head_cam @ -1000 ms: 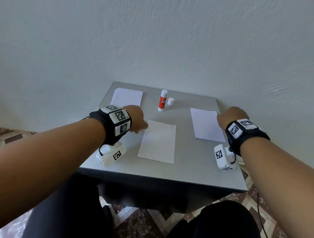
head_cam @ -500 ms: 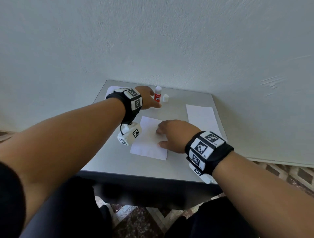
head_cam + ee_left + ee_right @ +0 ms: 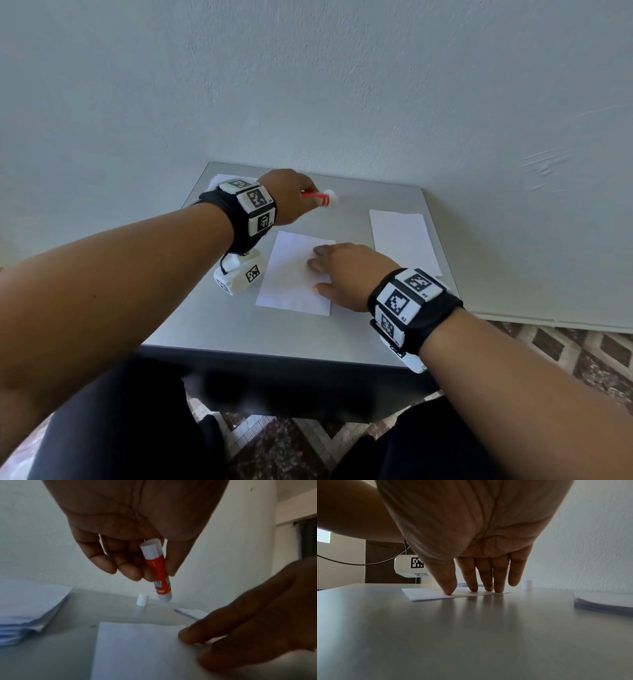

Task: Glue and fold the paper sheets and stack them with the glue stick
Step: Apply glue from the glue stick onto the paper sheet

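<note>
Glue stick (image 3: 157, 572): uncapped, pinched in left hand (image 3: 291, 197) above table (image 3: 356, 329). Paper sheet (image 3: 291, 274): table centre, pressed flat by straight fingers of right hand (image 3: 346, 274). Cap (image 3: 142, 600): upright, behind sheet.

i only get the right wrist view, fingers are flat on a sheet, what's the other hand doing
Observer: The left hand holds the glue stick off the table, pinched between thumb and fingers.
Operator: cap on or off
Observer: Off. The cap stands on the table beyond the sheet.
Operator: any other paper on the left
Observer: Yes, a stack of sheets lies at the far left corner.
</note>
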